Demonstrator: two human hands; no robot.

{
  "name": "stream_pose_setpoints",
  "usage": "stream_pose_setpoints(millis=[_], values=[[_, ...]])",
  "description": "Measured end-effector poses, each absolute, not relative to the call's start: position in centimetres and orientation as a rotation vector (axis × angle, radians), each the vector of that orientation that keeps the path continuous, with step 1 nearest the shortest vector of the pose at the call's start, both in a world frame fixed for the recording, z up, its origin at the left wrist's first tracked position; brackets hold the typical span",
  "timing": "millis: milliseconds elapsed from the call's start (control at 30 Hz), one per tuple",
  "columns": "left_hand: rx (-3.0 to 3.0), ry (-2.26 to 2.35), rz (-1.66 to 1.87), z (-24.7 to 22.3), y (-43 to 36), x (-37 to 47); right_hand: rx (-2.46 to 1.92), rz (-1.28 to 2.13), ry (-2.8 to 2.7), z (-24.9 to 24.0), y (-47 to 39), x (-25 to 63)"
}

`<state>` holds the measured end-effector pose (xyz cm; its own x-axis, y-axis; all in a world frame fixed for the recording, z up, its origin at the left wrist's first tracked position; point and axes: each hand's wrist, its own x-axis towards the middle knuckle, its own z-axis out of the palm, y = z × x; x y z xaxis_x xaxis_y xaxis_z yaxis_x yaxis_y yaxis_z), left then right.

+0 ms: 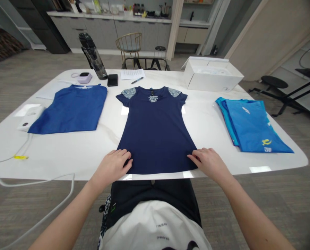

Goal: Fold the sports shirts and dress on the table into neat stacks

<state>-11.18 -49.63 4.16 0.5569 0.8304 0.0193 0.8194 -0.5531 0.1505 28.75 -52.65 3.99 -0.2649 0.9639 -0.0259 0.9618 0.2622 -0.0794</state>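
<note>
A navy T-shirt (pixel 156 135) with patterned shoulder patches lies flat on the white table, its collar away from me and its hem along the near edge. At the lower left corner of the hem, my left hand (pixel 115 164) is closed with its fingers on the fabric. My right hand (pixel 208 161) pinches the shirt's lower right side between thumb and fingers. To the left lies a folded royal-blue shirt (pixel 74 111). Over on the right is a stack of folded bright-blue garments (pixel 253 125) with a yellow and white print.
Along the table's (pixel 196 114) far side stand a black bottle (pixel 94 57), a black wallet-like square (pixel 112 80), a pen (pixel 137 80), a paper sheet (pixel 132 74) and an open white box (pixel 213 74). A white power strip (pixel 31 118) trails a cable (pixel 53 180) off the near left edge.
</note>
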Motion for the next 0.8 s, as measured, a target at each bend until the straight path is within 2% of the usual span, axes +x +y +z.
stream_pose_setpoints(millis=[233, 367, 600, 800], values=[[2.617, 1.570, 0.115, 2.8, -50.9, -10.3, -1.758, 0.210, -2.483, 3.2, -52.5, 26.4], [2.653, 1.505, 0.181, 3.3, -49.9, -8.8, -1.774, 0.200, -2.499, 3.0, -51.2, 25.8], [2.718, 1.405, 0.366, 3.6, -42.8, -3.6, -1.680, 0.134, -2.446, 3.4, -44.4, 22.3], [2.675, 1.524, 0.403, 2.1, -35.1, -2.1, -1.776, 0.082, -2.309, 2.6, -37.3, 22.1]])
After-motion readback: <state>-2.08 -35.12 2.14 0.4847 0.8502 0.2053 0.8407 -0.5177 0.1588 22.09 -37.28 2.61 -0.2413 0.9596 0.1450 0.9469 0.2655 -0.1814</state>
